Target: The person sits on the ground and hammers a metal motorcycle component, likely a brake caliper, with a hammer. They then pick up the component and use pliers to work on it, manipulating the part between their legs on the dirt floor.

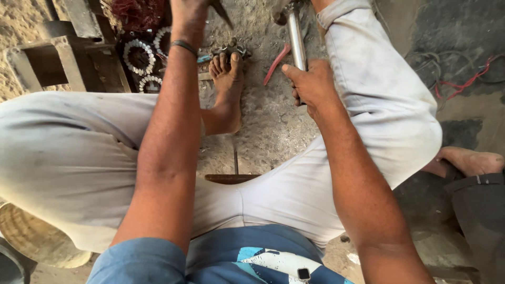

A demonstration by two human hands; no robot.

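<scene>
Right hand (310, 84) around steel rod (296, 37)

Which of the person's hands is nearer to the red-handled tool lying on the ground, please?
The right hand. It grips a metal rod just beside the red-handled tool. The left hand is farther off, up at the frame's top edge above the bare foot.
</scene>
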